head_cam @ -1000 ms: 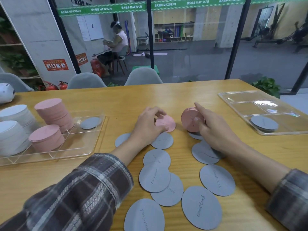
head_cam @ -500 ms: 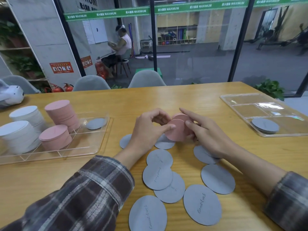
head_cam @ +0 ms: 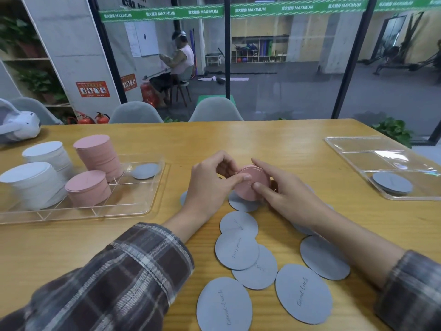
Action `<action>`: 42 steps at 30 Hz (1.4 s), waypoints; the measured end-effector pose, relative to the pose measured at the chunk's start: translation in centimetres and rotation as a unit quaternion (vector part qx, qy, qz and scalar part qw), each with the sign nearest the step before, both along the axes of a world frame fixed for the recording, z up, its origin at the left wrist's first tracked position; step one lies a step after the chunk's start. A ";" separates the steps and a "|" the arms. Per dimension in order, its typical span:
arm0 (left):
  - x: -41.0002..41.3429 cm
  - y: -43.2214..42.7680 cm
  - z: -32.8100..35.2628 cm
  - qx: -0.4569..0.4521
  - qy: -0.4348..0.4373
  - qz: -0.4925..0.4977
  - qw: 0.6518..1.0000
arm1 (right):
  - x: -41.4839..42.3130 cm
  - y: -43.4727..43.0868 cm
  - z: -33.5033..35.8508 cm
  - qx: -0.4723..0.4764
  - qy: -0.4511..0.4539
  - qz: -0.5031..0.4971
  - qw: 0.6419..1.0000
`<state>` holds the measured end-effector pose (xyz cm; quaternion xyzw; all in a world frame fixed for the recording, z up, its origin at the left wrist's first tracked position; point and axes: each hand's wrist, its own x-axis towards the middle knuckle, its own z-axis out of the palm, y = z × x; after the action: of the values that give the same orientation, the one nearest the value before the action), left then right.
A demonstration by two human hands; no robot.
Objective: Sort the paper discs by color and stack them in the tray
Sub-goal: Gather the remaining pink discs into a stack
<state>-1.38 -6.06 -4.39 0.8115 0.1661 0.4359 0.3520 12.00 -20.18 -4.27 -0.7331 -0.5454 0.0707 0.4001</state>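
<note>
Head view: both hands grip one small pink stack [head_cam: 254,187] between them. The left hand [head_cam: 210,185] curls round its left edge and the right hand [head_cam: 288,197] pinches its right, so fingers hide much of the rim. The stack stands on edge, its flat face tilted toward the camera. Grey discs [head_cam: 303,293] lie on the desk [head_cam: 274,139] below both hands, some hidden under the right wrist. Left of the left hand, a clear tray [head_cam: 133,209] holds pink stacks [head_cam: 97,154], white stacks [head_cam: 35,180] and one grey disc [head_cam: 145,170]. Right of the right hand, a second tray [head_cam: 358,151] holds a grey pile [head_cam: 391,182].
</note>
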 end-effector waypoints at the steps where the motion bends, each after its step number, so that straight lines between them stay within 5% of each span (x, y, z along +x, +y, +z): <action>1: -0.1 0.1 0.0 0.004 -0.001 0.003 1.000 | -0.1 0.1 0.0 0.001 0.006 0.005 1.000; 5: -0.3 0.5 -0.2 0.004 0.004 0.013 1.000 | -0.4 0.7 -0.3 -0.002 0.022 0.010 1.000; 10: -0.7 0.9 -1.3 0.040 0.158 -0.061 0.985 | -0.3 0.7 -0.6 0.005 0.023 0.008 1.000; 17: -0.7 -0.2 -1.7 0.082 0.256 -0.051 0.962 | -0.3 0.0 -1.3 -0.068 -0.127 0.006 0.990; 28: -2.9 -0.9 -1.6 0.035 0.195 -0.085 0.976 | -0.4 -1.2 -0.3 -0.001 -0.137 0.016 0.990; 34: -6.2 0.4 0.6 -0.017 0.060 -0.022 0.998 | -3.0 0.8 2.1 0.025 -0.049 0.038 0.998; 42: -13.6 5.3 2.7 -0.071 0.059 0.077 0.993 | -8.5 8.5 4.9 -0.005 0.037 0.097 0.995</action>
<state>-15.01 -0.72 -1.72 0.7935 0.2792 0.4006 0.3632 3.48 -11.70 0.64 -0.6753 -0.5986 0.1389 0.4078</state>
